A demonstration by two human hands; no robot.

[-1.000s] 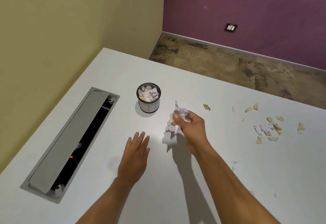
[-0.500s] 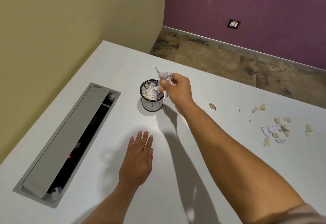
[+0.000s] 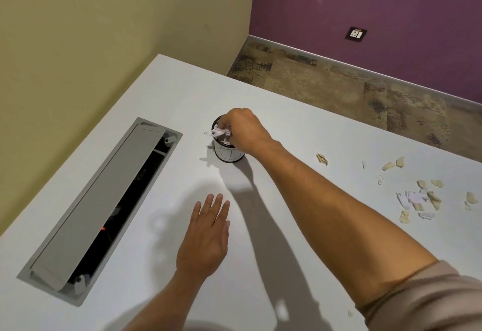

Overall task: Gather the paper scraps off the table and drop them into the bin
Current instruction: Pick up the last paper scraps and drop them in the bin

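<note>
A small round bin point(image 3: 226, 153) with a dark rim stands on the white table point(image 3: 287, 127), full of white paper. My right hand point(image 3: 242, 128) is over its mouth, fingers curled round a wad of crumpled paper scraps point(image 3: 220, 132) that it holds at the rim. One white strip sticks out to the left. My left hand point(image 3: 206, 236) lies flat on the table nearer to me, fingers straight, holding nothing. More loose scraps point(image 3: 420, 197), beige and white, lie scattered at the right, and a single beige scrap point(image 3: 322, 159) lies closer to the bin.
A long grey cable hatch point(image 3: 96, 208) with its lid raised is set into the table at the left. A beige wall runs along the left side, and the table's far edge drops to a mottled floor. A tiny scrap point(image 3: 350, 313) lies by my right sleeve.
My right hand carried the wad of scraps from the table's middle up and left to the bin, then lowered it onto the bin's mouth. My left hand stayed flat.
</note>
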